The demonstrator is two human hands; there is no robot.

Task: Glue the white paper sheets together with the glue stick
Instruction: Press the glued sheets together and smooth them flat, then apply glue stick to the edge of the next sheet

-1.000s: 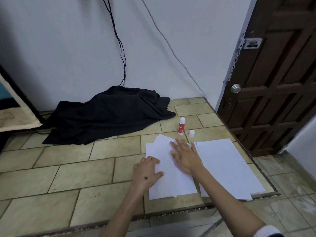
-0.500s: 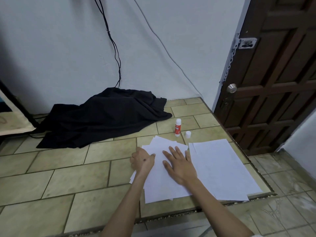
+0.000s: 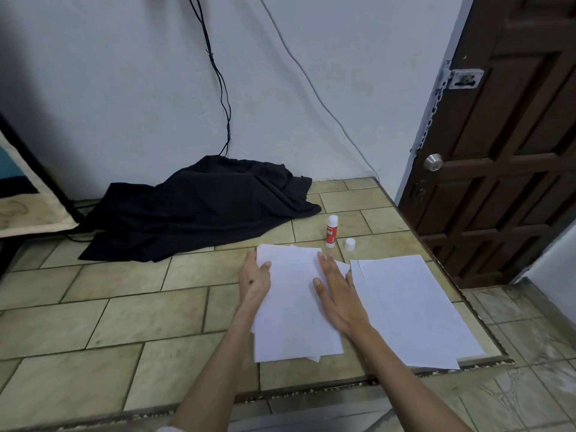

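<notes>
A stack of white paper sheets (image 3: 291, 310) lies on the tiled floor in front of me. My left hand (image 3: 254, 280) rests against its left edge, fingers touching the top sheet near the far corner. My right hand (image 3: 335, 291) lies flat and spread on the right side of the stack. A second pile of white sheets (image 3: 408, 307) lies just to the right. Beyond the stack, the red-and-white glue stick (image 3: 331, 231) stands upright with its top off. Its white cap (image 3: 350, 244) stands beside it.
A crumpled black cloth (image 3: 199, 207) lies against the wall at the back left, with cables hanging above it. A dark wooden door (image 3: 505, 151) stands at the right. The tiled platform ends in a step edge (image 3: 311, 388) near me.
My left hand slid from the stack's lower left up along its left edge toward the far corner. My right hand shifted toward the stack's right side. The sheets look more squared up.
</notes>
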